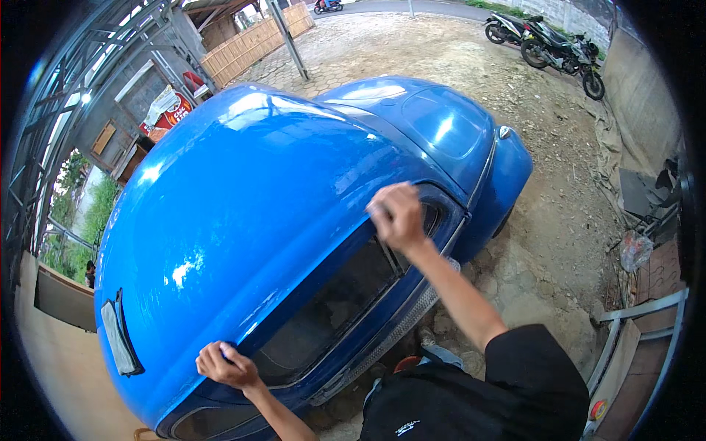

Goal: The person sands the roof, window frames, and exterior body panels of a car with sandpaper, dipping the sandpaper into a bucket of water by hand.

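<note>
A glossy blue rounded car [243, 191] fills the middle of the view, its bonnet pointing to the far right. My left hand [228, 365] is closed, knuckles up, at the roof's edge above the side windows. Further forward along the same edge, above the front of the side window [327, 312], my right hand [398, 213] is closed too, slightly smeared by motion. Both sets of fingertips are turned under, so anything pinched in them is hidden. A grey pane with black edging [121, 334] shows at the car's rear.
Stony ground [544, 242] runs along the car's right side. Parked motorcycles [562, 53] stand at the far right by a wall. A pale metal frame [647, 305] leans at the near right. A bamboo fence [257, 44] and a metal post [288, 40] stand beyond the car.
</note>
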The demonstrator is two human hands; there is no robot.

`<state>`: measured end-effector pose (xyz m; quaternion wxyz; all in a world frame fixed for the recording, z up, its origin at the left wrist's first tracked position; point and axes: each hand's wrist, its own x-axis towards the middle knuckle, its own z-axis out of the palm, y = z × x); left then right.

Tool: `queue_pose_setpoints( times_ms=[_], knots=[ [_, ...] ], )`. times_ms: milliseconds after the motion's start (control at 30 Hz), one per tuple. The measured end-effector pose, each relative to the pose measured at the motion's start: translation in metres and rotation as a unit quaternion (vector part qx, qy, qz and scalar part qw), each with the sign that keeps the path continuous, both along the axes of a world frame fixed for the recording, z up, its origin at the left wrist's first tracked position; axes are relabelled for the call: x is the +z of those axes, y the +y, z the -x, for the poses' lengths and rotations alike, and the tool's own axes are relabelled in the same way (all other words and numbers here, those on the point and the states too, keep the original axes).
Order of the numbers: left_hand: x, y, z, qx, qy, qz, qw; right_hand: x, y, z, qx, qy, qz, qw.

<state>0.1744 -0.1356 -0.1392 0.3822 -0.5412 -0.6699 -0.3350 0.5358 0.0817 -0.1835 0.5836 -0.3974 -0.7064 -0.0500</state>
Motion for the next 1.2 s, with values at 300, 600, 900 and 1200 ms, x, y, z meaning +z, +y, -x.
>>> queue_pose_setpoints(
  times_ms=[300,600,900,1200],
  knots=[
    [-0.007,0.022,-0.03,-0.012,0.011,-0.026,1.0,-0.005,0.005,0.016,0.094,-0.01,-0.086,0.992],
    [-0.008,0.021,-0.032,0.045,0.069,-0.05,0.995,-0.096,0.045,-0.084,-0.105,0.246,0.141,0.953],
    [-0.009,0.083,-0.117,-0.027,0.107,0.021,0.994,-0.187,0.063,-0.151,-0.154,0.257,0.209,0.931],
    [-0.02,0.178,-0.262,-0.038,0.133,0.085,0.987,-0.181,0.058,-0.13,-0.04,0.311,0.209,0.926]
  ],
)
